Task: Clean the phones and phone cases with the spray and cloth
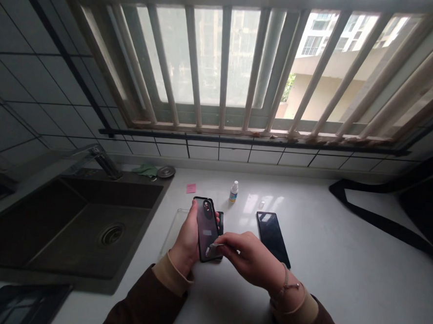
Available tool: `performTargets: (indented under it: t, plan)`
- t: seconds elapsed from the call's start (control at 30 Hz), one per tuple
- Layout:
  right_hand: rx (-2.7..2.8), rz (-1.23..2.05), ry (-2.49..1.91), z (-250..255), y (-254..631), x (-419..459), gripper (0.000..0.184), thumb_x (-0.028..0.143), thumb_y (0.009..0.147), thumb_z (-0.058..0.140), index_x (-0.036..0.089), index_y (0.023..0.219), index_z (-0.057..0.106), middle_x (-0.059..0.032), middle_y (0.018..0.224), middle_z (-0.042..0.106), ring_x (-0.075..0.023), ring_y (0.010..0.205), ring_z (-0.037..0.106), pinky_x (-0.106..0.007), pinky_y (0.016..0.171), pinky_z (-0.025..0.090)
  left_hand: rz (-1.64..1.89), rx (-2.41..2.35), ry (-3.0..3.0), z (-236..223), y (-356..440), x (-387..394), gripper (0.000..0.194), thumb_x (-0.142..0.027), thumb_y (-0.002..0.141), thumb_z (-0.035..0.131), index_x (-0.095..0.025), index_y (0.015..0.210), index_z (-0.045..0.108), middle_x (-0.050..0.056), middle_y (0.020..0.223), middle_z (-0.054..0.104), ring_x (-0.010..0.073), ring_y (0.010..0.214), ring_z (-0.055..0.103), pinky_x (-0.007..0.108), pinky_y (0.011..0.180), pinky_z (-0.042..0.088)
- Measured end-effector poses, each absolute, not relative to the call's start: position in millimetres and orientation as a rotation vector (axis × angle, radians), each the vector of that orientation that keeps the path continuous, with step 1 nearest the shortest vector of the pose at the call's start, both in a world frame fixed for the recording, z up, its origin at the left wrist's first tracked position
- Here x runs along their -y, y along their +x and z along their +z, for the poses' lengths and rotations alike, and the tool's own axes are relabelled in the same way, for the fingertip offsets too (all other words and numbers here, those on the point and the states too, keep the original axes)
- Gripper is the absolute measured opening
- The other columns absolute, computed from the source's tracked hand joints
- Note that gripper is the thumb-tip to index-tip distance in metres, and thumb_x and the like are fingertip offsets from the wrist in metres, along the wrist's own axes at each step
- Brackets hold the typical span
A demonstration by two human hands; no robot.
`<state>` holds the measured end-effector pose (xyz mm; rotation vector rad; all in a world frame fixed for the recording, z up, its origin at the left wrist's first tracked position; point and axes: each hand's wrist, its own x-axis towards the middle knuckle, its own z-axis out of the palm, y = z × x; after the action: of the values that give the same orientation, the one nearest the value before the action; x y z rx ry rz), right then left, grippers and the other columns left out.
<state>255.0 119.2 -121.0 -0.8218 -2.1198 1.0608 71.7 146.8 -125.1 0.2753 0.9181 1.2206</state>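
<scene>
Hands: The two hands are close together over the counter. The left hand (188, 238) grips a phone (207, 230) in a dark case and holds it up. The right hand (250, 259) pinches a thin little stick (211, 247), and its tip is on the back of that phone.
Window: Pale bars (222, 59) run up the window, and a building shows outside.
Counter: This white counter (322, 286) runs below the window.
Sink: A dark sink (76, 227) sits on the left, with a tap (106, 162) behind it.
Strap: A black strap (382, 216) lies on the right.
Second phone: A black phone (272, 236) lies flat, just beside the right hand.
Plastic tray: A clear tray (173, 232) lies under the left hand.
Bottle: A small white bottle (233, 192) stands upright behind the phones.
Note: A pink sticky note (191, 188) lies near the bottle.
</scene>
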Motion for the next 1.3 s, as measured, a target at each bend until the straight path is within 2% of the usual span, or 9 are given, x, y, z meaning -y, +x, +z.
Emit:
performTargets:
  t: [0.13,0.27,0.37,0.5,0.67,1.03,1.1,1.2,1.3]
  plan:
    - [1.803,1.107,-1.055,-127,259,-130,0.028,0.037,0.109,0.052,0.022,0.107,0.075,-0.0039,0.094,0.08,-0.0182,0.083,0.074,-0.028,0.074,0.058,1.212,-0.913,0.292,-126,77,-146,0.059,-0.064,0.102,0.048,-0.011,0.095,0.073,0.011,0.083,0.074,0.0196,0.069,0.07,0.031,0.068,0.06]
    - [1.55,0.704,-1.307,-134,264,-138,0.031,0.041,0.11,0.05,0.022,0.114,0.073,-0.0073,0.102,0.08,-0.0232,0.09,0.076,-0.034,0.08,0.06,1.149,-0.903,0.436,-135,82,-140,0.061,-0.068,0.099,0.053,-0.012,0.1,0.075,0.009,0.088,0.075,0.0168,0.073,0.069,0.027,0.07,0.057]
    - [1.634,0.473,-1.25,-139,261,-136,0.027,0.032,0.111,0.048,0.023,0.126,0.069,-0.0085,0.116,0.08,-0.0246,0.102,0.078,-0.04,0.094,0.062,1.042,-0.908,0.593,-143,85,-133,0.067,-0.075,0.095,0.054,-0.013,0.103,0.077,0.01,0.09,0.076,0.0173,0.075,0.069,0.026,0.07,0.055]
    - [1.941,0.327,-1.008,-147,252,-134,0.035,0.013,0.108,0.045,0.024,0.135,0.064,-0.0082,0.133,0.076,-0.0246,0.128,0.071,-0.054,0.124,0.044,1.042,-0.829,0.722,-147,88,-129,0.063,-0.071,0.096,0.057,-0.017,0.119,0.077,0.013,0.108,0.079,0.0247,0.102,0.074,0.033,0.095,0.055]
    - [2.114,0.299,-0.957,-151,250,-135,0.037,0.005,0.104,0.047,0.022,0.131,0.066,-0.0096,0.13,0.077,-0.0268,0.131,0.069,-0.057,0.123,0.046,1.131,-0.724,0.639,-143,88,-135,0.063,-0.069,0.096,0.059,-0.015,0.124,0.076,0.017,0.119,0.079,0.0324,0.123,0.069,0.044,0.116,0.046]
    - [2.299,0.643,-0.71,-138,252,-125,0.032,0.007,0.104,0.051,0.023,0.127,0.066,-0.0065,0.129,0.078,-0.0206,0.118,0.076,-0.043,0.125,0.045,1.393,-0.957,0.37,-128,77,-143,0.067,-0.075,0.096,0.051,-0.011,0.093,0.073,0.011,0.08,0.075,0.0221,0.067,0.072,0.035,0.069,0.062]
    - [2.258,0.779,-0.687,-132,251,-120,0.03,0.011,0.105,0.053,0.026,0.127,0.068,-0.0029,0.122,0.08,-0.019,0.109,0.079,-0.039,0.12,0.05,1.439,-1.024,0.365,-122,74,-144,0.067,-0.074,0.098,0.047,-0.011,0.094,0.073,0.01,0.079,0.075,0.0206,0.062,0.07,0.033,0.061,0.06]
    - [2.165,0.955,-0.724,-124,252,-116,0.023,0.02,0.107,0.056,0.027,0.12,0.072,-0.0002,0.106,0.082,-0.0166,0.092,0.08,-0.029,0.093,0.062,1.454,-1.043,0.341,-117,73,-145,0.066,-0.071,0.1,0.045,-0.011,0.094,0.073,0.01,0.081,0.076,0.0199,0.063,0.071,0.031,0.06,0.059]
    - [1.965,0.958,-0.883,-123,252,-118,0.02,0.027,0.109,0.054,0.025,0.113,0.074,-0.0008,0.096,0.081,-0.0158,0.081,0.076,-0.026,0.074,0.06,1.463,-0.978,0.357,-119,75,-146,0.064,-0.07,0.1,0.047,-0.012,0.095,0.073,0.01,0.082,0.075,0.0194,0.065,0.071,0.031,0.063,0.059]
